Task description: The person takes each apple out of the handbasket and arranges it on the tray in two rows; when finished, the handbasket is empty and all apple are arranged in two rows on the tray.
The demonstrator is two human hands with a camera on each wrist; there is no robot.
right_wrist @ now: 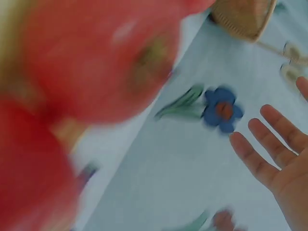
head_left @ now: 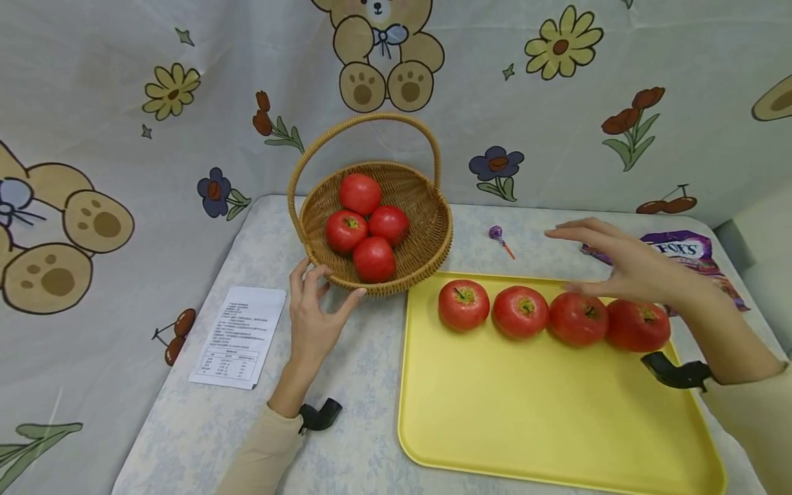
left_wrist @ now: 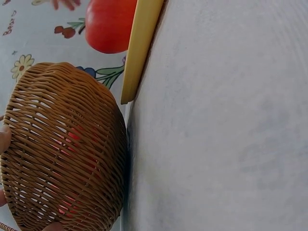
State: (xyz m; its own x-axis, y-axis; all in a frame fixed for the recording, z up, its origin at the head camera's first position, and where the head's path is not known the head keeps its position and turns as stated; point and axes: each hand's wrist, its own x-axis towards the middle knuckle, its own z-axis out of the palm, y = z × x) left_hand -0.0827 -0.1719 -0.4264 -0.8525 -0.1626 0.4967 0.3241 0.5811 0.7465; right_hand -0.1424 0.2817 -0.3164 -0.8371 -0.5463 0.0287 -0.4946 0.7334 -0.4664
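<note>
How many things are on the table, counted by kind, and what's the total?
Tomatoes in the basket: 4
Tomatoes on the tray: 4
Wicker basket: 1
Yellow tray: 1
Printed paper sheet: 1
Purple lollipop: 1
Purple candy bag: 1
Total: 13

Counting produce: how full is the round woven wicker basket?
Partly full: the wicker basket holds four red tomatoes, bare weave around them; the left hand touches its rim.
</note>
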